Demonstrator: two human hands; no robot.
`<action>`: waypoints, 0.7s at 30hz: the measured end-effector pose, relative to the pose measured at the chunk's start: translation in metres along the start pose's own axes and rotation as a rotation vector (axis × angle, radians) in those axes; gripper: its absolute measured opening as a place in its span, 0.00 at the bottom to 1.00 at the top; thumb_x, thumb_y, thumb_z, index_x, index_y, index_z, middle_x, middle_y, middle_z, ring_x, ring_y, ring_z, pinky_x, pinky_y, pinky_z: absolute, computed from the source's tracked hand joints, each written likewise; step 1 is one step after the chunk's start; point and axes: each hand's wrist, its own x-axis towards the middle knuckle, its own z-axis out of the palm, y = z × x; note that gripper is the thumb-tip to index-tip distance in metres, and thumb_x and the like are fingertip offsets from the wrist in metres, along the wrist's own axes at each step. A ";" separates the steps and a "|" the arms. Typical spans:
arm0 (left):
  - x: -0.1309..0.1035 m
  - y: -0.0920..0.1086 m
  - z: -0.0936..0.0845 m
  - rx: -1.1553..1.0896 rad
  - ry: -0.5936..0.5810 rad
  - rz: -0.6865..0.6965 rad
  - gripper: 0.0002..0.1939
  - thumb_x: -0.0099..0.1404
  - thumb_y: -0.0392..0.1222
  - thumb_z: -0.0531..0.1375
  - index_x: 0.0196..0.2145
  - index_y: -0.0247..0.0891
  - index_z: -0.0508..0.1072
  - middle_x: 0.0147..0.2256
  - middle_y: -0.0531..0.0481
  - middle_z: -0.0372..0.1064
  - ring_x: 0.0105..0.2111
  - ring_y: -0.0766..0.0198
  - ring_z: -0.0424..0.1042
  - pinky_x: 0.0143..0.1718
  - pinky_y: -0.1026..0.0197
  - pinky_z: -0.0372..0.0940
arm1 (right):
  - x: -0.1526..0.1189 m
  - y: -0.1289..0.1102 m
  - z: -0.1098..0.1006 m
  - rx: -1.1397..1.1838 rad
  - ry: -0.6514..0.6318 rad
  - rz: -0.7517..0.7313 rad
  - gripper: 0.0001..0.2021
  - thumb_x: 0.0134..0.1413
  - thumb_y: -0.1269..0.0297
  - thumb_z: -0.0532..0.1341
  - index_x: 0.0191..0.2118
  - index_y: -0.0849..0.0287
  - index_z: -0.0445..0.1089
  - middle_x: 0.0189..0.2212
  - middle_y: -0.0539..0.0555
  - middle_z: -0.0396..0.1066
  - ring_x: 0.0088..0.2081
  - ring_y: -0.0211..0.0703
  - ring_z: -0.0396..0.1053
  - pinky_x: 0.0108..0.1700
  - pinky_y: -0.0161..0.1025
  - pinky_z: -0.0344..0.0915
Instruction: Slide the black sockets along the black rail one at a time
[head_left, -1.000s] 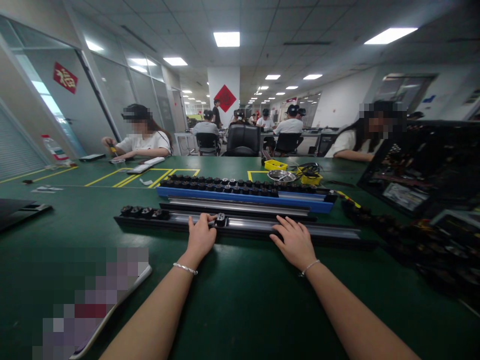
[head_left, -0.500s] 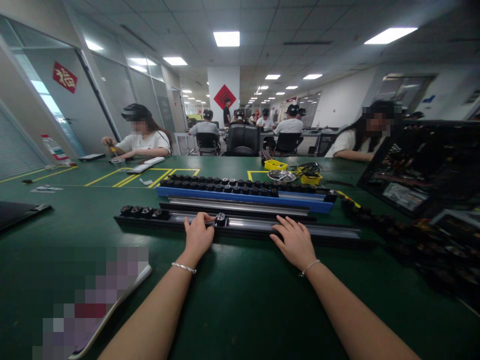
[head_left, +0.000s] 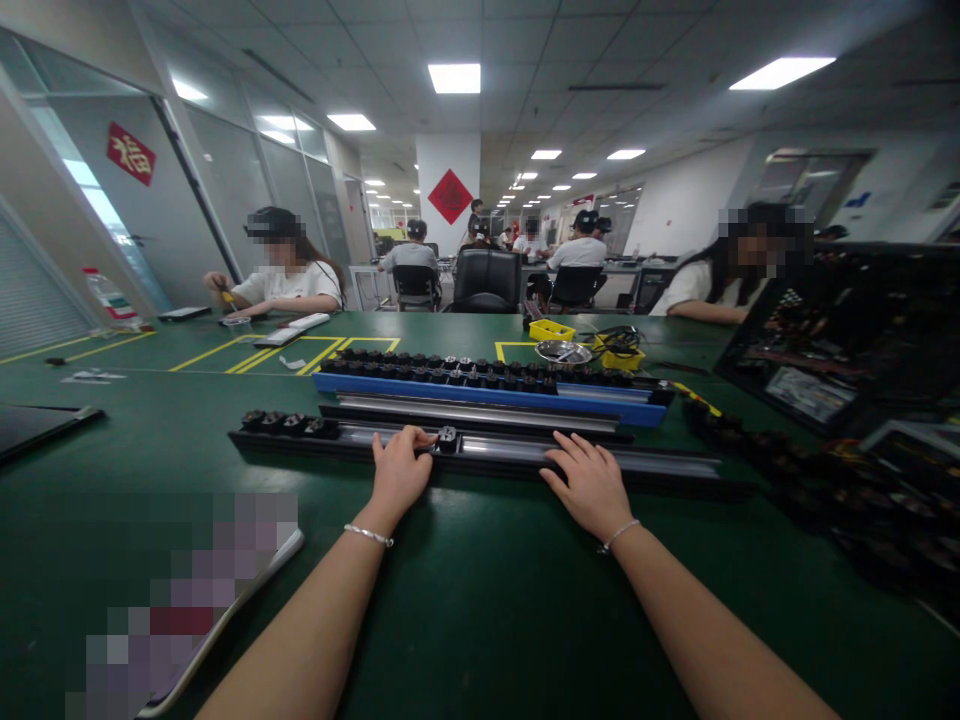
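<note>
A long black rail (head_left: 510, 451) with a shiny metal channel lies across the green table. One small black part (head_left: 448, 438) sits on it near the middle, and several similar parts (head_left: 292, 424) stand at its left end. My left hand (head_left: 401, 465) rests at the rail, its index finger reaching to the left side of the single part, not wrapped round it. Farther right, my right hand (head_left: 589, 484) lies on the rail with fingers spread and nothing held. Behind is a second metal-topped rail (head_left: 480, 412), then a blue rail (head_left: 480, 396) bearing rows of black parts.
A phone-like object (head_left: 217, 610) lies at the near left. Black parts and a dark open case (head_left: 795, 340) are at the right. Yellow trays (head_left: 551, 329) and a metal dish (head_left: 563, 352) stand behind the rails. Two people sit across the table.
The single black part has moved slightly right along the rail, and my left hand has shifted right with it. My right hand has not moved.
</note>
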 end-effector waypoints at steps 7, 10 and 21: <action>-0.001 0.002 0.000 0.005 -0.006 0.043 0.10 0.51 0.33 0.50 0.32 0.44 0.60 0.41 0.53 0.75 0.49 0.58 0.67 0.60 0.37 0.32 | 0.000 0.000 0.001 -0.006 0.006 -0.007 0.17 0.59 0.51 0.49 0.45 0.51 0.70 0.59 0.51 0.59 0.59 0.51 0.54 0.56 0.54 0.49; -0.001 0.003 0.000 0.017 -0.004 0.052 0.11 0.50 0.33 0.50 0.32 0.44 0.60 0.41 0.53 0.75 0.49 0.58 0.66 0.60 0.37 0.32 | 0.000 0.000 0.001 -0.006 0.011 -0.008 0.17 0.58 0.52 0.50 0.44 0.51 0.70 0.59 0.50 0.60 0.59 0.51 0.54 0.56 0.54 0.50; -0.001 0.004 0.002 0.041 -0.031 0.083 0.14 0.50 0.33 0.50 0.35 0.45 0.63 0.42 0.54 0.74 0.54 0.58 0.62 0.61 0.36 0.30 | 0.000 -0.001 -0.001 0.000 0.000 0.005 0.17 0.59 0.52 0.50 0.44 0.50 0.70 0.59 0.50 0.59 0.59 0.50 0.54 0.56 0.54 0.49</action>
